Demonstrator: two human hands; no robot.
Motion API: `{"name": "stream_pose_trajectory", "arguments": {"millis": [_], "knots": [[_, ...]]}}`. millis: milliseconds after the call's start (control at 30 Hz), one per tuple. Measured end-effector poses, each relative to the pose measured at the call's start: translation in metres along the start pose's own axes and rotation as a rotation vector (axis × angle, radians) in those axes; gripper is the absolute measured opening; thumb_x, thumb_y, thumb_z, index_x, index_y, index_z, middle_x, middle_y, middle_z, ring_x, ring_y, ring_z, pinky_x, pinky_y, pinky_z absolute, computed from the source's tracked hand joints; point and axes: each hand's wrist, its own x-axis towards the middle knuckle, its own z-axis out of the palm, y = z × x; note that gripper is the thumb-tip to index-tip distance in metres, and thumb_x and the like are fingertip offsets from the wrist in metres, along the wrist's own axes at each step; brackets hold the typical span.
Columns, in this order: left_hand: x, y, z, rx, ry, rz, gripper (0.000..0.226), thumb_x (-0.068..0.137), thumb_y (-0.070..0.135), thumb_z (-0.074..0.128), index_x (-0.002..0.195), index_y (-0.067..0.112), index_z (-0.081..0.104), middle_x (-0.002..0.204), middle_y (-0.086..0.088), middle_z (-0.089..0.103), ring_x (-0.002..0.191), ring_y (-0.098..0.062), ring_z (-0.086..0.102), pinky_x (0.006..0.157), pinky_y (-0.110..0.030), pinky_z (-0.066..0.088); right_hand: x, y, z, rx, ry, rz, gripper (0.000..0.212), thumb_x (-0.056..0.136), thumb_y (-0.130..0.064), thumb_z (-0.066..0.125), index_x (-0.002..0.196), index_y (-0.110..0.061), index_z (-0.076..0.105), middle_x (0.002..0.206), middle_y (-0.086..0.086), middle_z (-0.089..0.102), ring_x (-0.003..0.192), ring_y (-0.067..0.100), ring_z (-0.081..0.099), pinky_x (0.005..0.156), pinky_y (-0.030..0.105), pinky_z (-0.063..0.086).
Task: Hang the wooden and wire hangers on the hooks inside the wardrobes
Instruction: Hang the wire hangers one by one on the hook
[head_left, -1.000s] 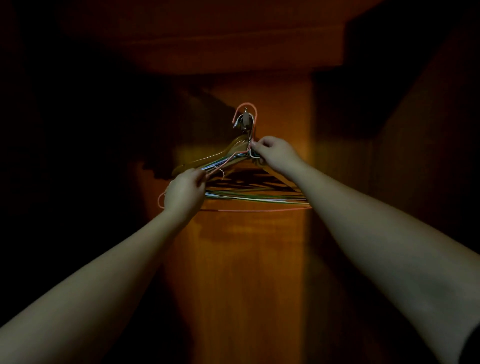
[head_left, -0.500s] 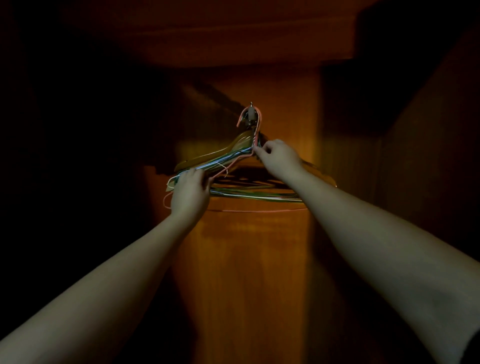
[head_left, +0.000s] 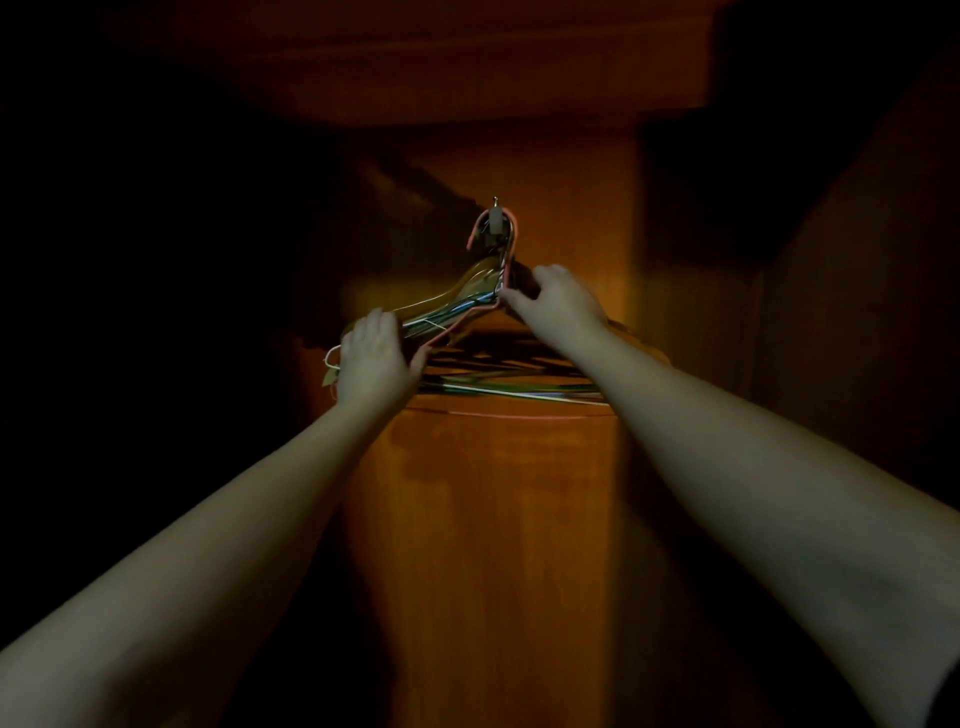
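Hook (head_left: 495, 222): a small metal fitting on the wardrobe's wooden back panel (head_left: 483, 519), with the hanger necks looped over it.
Hangers: a bundle of wire hangers (head_left: 514, 389) — pink, green, white, blue — hanging together with a wooden hanger (head_left: 452, 293) behind them.
Left hand (head_left: 375, 361): fingers curled over the bundle's left shoulder, gripping it.
Right hand (head_left: 556, 304): fingers bent round the bundle just below the necks — holding it.
Writing: no label or brand can be read; the wardrobe interior is too dark.
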Motion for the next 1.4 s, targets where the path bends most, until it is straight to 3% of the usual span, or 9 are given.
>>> {"name": "stream_pose_trajectory", "arguments": {"millis": [100, 233, 400, 567, 667, 833, 967, 1167, 1400], "knots": [[0.009, -0.006, 0.003, -0.007, -0.081, 0.038, 0.076, 0.089, 0.051, 0.062, 0.147, 0.011, 0.033, 0.149, -0.011, 0.041, 0.139, -0.027, 0.036, 0.116, -0.046, 0.029, -0.006, 0.012, 0.003, 0.013, 0.043, -0.066, 0.051, 0.092, -0.053, 0.055, 0.126, -0.015, 0.052, 0.123, 0.004, 0.051, 0.115, 0.022, 0.047, 0.089, 0.035, 0.043], [0.014, -0.012, 0.003, 0.068, -0.161, 0.060, 0.073, 0.092, 0.055, 0.053, 0.149, 0.015, 0.032, 0.152, -0.008, 0.039, 0.141, -0.025, 0.035, 0.118, -0.047, 0.025, -0.018, 0.038, 0.010, -0.031, -0.097, -0.084, 0.078, 0.086, -0.066, 0.053, 0.146, -0.019, 0.035, 0.146, 0.004, 0.041, 0.133, 0.025, 0.040, 0.107, 0.047, 0.039], [0.014, -0.010, 0.000, -0.004, -0.185, 0.079, 0.049, 0.099, 0.042, 0.049, 0.141, 0.018, 0.046, 0.133, -0.009, 0.058, 0.117, -0.026, 0.057, 0.093, -0.040, 0.048, -0.025, 0.063, 0.010, -0.074, -0.189, -0.053, 0.081, 0.089, -0.070, 0.044, 0.152, -0.024, 0.025, 0.151, 0.004, 0.040, 0.133, 0.027, 0.044, 0.105, 0.047, 0.043], [0.015, -0.010, 0.000, -0.025, -0.210, 0.075, 0.044, 0.101, 0.044, 0.043, 0.136, 0.019, 0.051, 0.123, -0.006, 0.063, 0.105, -0.022, 0.060, 0.078, -0.034, 0.050, -0.023, 0.062, 0.006, -0.063, -0.183, -0.072, 0.070, 0.095, -0.063, 0.037, 0.151, -0.024, 0.027, 0.147, 0.005, 0.045, 0.128, 0.027, 0.049, 0.098, 0.043, 0.047], [0.015, -0.010, 0.003, -0.072, -0.213, 0.085, 0.040, 0.102, 0.044, 0.039, 0.131, 0.021, 0.054, 0.118, -0.003, 0.064, 0.100, -0.019, 0.061, 0.074, -0.031, 0.049, -0.025, 0.062, 0.006, -0.105, -0.191, -0.081, 0.076, 0.093, -0.066, 0.038, 0.153, -0.022, 0.023, 0.151, 0.005, 0.040, 0.133, 0.025, 0.045, 0.102, 0.043, 0.046], [0.015, -0.012, 0.005, -0.041, -0.207, 0.096, 0.039, 0.104, 0.040, 0.035, 0.132, 0.019, 0.051, 0.123, -0.008, 0.062, 0.107, -0.024, 0.059, 0.084, -0.037, 0.050, -0.024, 0.059, 0.003, -0.162, -0.232, -0.058, 0.076, 0.097, -0.059, 0.038, 0.155, -0.018, 0.013, 0.160, 0.005, 0.025, 0.143, 0.024, 0.031, 0.112, 0.043, 0.036], [0.013, -0.009, 0.005, -0.050, -0.217, 0.095, 0.041, 0.104, 0.040, 0.034, 0.135, 0.016, 0.049, 0.126, -0.010, 0.060, 0.112, -0.027, 0.057, 0.094, -0.044, 0.048, -0.026, 0.053, 0.000, -0.169, -0.246, -0.035, 0.078, 0.096, -0.060, 0.039, 0.156, -0.019, 0.010, 0.160, 0.006, 0.025, 0.143, 0.026, 0.031, 0.112, 0.044, 0.035], [0.014, -0.010, 0.001, -0.025, -0.271, 0.050, 0.056, 0.104, 0.045, 0.032, 0.150, 0.012, 0.032, 0.150, -0.012, 0.041, 0.137, -0.029, 0.039, 0.113, -0.046, 0.032, -0.029, 0.049, -0.007, -0.170, -0.284, -0.020, 0.080, 0.096, -0.060, 0.042, 0.156, -0.020, 0.009, 0.160, 0.004, 0.023, 0.143, 0.025, 0.031, 0.112, 0.042, 0.033], [0.009, -0.012, -0.012, -0.035, -0.273, 0.032, 0.059, 0.103, 0.047, 0.032, 0.151, 0.014, 0.027, 0.155, -0.010, 0.033, 0.143, -0.028, 0.029, 0.117, -0.045, 0.023, -0.038, 0.037, -0.025, -0.167, -0.329, 0.075, 0.083, 0.094, -0.056, 0.050, 0.156, -0.017, 0.010, 0.161, 0.008, 0.020, 0.144, 0.028, 0.027, 0.115, 0.044, 0.028]]}}
